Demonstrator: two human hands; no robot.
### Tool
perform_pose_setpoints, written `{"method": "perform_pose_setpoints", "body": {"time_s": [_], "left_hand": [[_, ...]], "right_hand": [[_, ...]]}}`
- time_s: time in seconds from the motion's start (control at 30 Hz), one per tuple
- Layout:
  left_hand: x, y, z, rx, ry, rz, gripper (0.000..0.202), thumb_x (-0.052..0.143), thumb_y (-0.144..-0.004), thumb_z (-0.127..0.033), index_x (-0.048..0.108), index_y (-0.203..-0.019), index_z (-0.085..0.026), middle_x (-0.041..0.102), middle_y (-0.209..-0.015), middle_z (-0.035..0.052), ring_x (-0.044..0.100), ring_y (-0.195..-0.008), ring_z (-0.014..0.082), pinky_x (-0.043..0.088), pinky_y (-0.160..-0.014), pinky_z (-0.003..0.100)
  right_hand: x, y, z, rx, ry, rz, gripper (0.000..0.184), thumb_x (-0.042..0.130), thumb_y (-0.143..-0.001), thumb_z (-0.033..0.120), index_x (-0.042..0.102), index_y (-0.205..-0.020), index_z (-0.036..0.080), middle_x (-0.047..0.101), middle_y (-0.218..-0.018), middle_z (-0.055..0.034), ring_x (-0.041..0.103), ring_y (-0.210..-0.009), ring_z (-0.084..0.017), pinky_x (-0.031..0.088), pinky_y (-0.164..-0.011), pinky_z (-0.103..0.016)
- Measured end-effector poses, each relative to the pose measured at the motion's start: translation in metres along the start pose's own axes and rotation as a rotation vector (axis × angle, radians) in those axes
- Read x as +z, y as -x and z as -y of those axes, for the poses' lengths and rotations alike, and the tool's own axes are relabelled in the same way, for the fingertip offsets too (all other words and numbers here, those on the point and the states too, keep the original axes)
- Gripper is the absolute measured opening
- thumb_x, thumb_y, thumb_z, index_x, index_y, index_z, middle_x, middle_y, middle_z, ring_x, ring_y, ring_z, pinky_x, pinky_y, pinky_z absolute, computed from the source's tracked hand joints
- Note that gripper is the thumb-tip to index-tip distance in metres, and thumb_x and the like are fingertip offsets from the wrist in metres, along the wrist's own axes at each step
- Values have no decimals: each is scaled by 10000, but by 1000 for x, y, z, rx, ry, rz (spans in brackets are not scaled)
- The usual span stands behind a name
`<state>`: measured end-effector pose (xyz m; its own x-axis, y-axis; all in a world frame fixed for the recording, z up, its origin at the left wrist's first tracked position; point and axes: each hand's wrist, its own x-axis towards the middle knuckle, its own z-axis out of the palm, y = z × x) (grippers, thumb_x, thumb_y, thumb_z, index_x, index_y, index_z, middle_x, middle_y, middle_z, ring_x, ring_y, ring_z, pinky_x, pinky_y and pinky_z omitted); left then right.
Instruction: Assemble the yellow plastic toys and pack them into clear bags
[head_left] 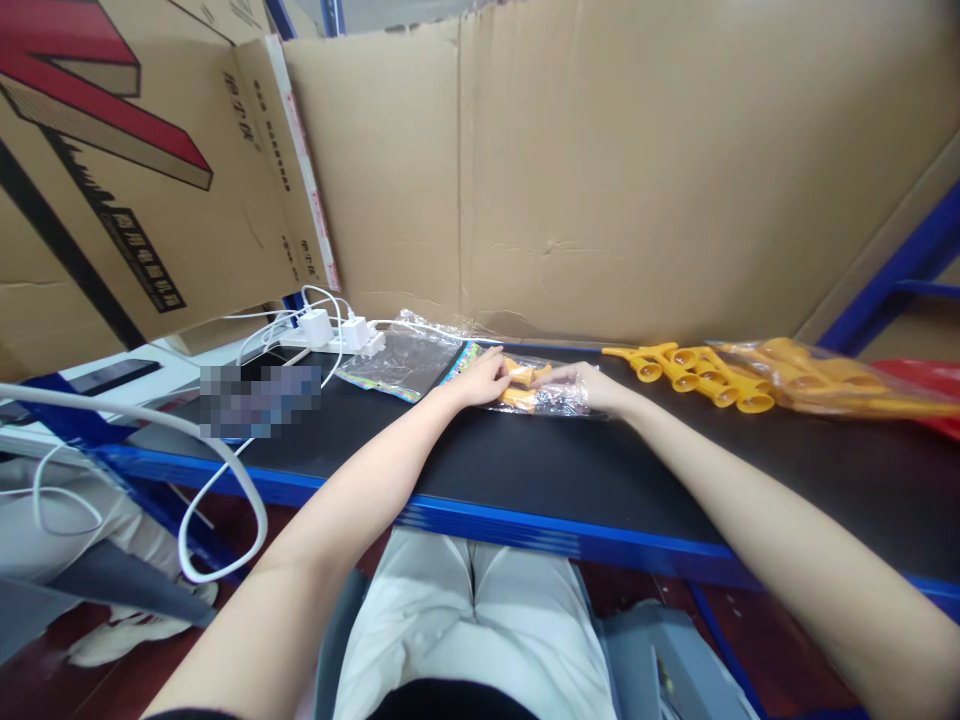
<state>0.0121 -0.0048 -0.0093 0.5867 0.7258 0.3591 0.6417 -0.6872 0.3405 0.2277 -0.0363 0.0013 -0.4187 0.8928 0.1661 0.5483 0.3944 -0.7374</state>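
Note:
A clear plastic bag (559, 402) with a colourful printed header lies on the black tabletop, holding yellow plastic toy horns (519, 399). My left hand (480, 378) grips the bag at its header end, fingers over the printed strip. From the right, my right hand (577, 386) reaches into the clear film, its bent fingers at the end of a yellow horn. The film partly hides those fingertips. To the left is another clear bag (397, 362), lying flat with a printed strip at its lower edge.
Loose yellow horns (701, 375) lie to the right, beside a filled bag of horns (825, 378) and a red item (926, 385). On the left are a power strip (367, 345) with white chargers, a blurred-out object (262, 400) and a looping white cable (255, 500). Cardboard (600, 180) stands behind.

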Motion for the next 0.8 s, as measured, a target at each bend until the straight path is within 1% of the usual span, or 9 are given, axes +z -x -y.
{"method": "perform_pose_setpoints", "body": {"time_s": [0.1, 0.2, 0.3, 0.4, 0.53, 0.63, 0.73, 0.8], "left_hand": [[0, -1, 0, -7, -21, -11, 78, 434, -806, -205, 444, -733, -178, 476, -1266, 126, 254, -1322, 210, 294, -1035, 351], [2, -1, 0, -14, -31, -23, 114, 400, -831, -218, 446, -737, -176, 465, -1284, 132, 256, -1322, 203, 283, -1043, 354], [3, -1, 0, -11, -31, -22, 134, 380, -844, -217, 444, -733, -174, 474, -1274, 142, 280, -1311, 195, 286, -1043, 334], [3, -1, -1, -9, -33, -17, 129, 393, -837, -212, 443, -724, -178, 510, -1230, 134, 309, -1296, 198, 289, -1043, 338], [2, 0, -2, -3, -34, -14, 146, 395, -833, -209, 452, -703, -177, 527, -1205, 126, 301, -1301, 210, 307, -1031, 350], [1, 0, -4, 9, -34, -16, 158, 394, -838, -216, 461, -701, -176, 527, -1209, 119, 296, -1304, 214, 311, -1027, 367], [1, 0, -6, 21, -10, -25, 139, 416, -835, -225, 475, -721, -174, 550, -1172, 121, 323, -1289, 212, 324, -1016, 355], [1, 0, -8, 6, 3, -23, 117, 430, -830, -229, 485, -745, -171, 556, -1159, 126, 326, -1286, 221, 319, -1017, 371]], "right_hand": [[-1, 2, 5, -64, 9, 6, 320, 649, -666, 400, 719, -876, 168, 675, -974, -73, 604, -934, -239, 436, -883, -376], [-2, 3, 9, -131, 22, 24, 319, 645, -655, 388, 721, -853, 150, 675, -963, -86, 602, -948, -242, 426, -892, -372], [1, 1, 8, -146, 27, 27, 341, 648, -643, 382, 722, -873, 141, 673, -981, -96, 602, -961, -258, 426, -897, -381], [5, -3, 3, -160, 38, 12, 346, 650, -645, 378, 724, -884, 139, 673, -985, -99, 605, -964, -276, 434, -895, -388], [9, -7, -2, -136, 97, -21, 296, 646, -663, 327, 724, -896, 162, 675, -982, -75, 606, -974, -271, 430, -917, -382], [9, -8, -3, -111, 92, -40, 289, 660, -648, 292, 719, -903, 169, 673, -994, -60, 603, -985, -258, 428, -929, -371], [9, -8, -5, -88, 87, -58, 282, 666, -637, 282, 717, -881, 150, 680, -970, -69, 615, -959, -250, 444, -910, -367], [9, -9, -6, -68, 115, -79, 270, 663, -640, 291, 714, -856, 137, 687, -936, -77, 625, -932, -250, 454, -890, -373]]}}
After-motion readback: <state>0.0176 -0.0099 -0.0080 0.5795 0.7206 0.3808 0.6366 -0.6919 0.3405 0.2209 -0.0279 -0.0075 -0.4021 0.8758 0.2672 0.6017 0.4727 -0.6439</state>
